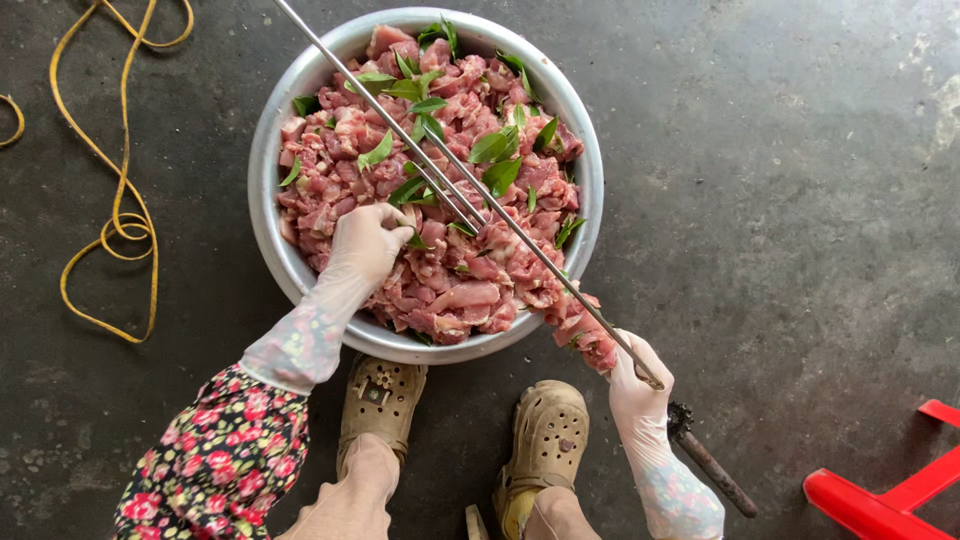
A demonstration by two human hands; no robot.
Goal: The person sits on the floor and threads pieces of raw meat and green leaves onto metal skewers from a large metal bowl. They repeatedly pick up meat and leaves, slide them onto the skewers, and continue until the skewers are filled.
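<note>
Dark concrete floor, metal bowl (268, 215) of raw meat (440, 270) with green leaves, left hand (368, 243) (gloved) fingers curled onto meat, right hand (640, 385) fingers clamped on loaded skewer (520, 236).

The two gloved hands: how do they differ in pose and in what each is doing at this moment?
The left hand reaches down into the metal bowl, fingers curled on the raw meat pieces; the right hand stays outside the rim, closed on the long metal skewer. The left hand faces palm down; the right hand is turned sideways, meat threaded just above it. Both wear thin translucent gloves.
</note>
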